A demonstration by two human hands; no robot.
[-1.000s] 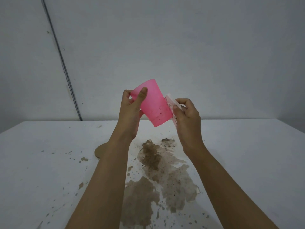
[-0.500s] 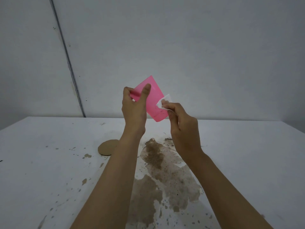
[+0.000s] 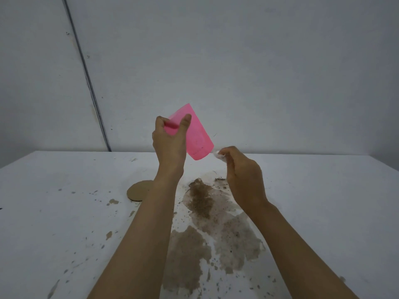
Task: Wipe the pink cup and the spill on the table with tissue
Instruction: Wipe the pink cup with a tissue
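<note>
My left hand [image 3: 170,143] grips the pink cup [image 3: 197,137] by its rim and holds it tilted in the air above the table, base pointing down to the right. My right hand [image 3: 244,175] pinches a small white tissue [image 3: 219,155] just beside the cup's base, a little apart from it. Dark specks show on the cup's side. Below both hands, a large brown spill [image 3: 216,229] spreads over the white table [image 3: 54,212], with splatter around it.
A round cardboard coaster [image 3: 138,190] lies on the table left of the spill, partly hidden by my left forearm. Small brown drops dot the table's left side. A grey wall stands behind the table's far edge.
My right hand with the tissue has slid down the cup's side from near its middle to just past its base. The cup has stayed tilted in my left hand.
</note>
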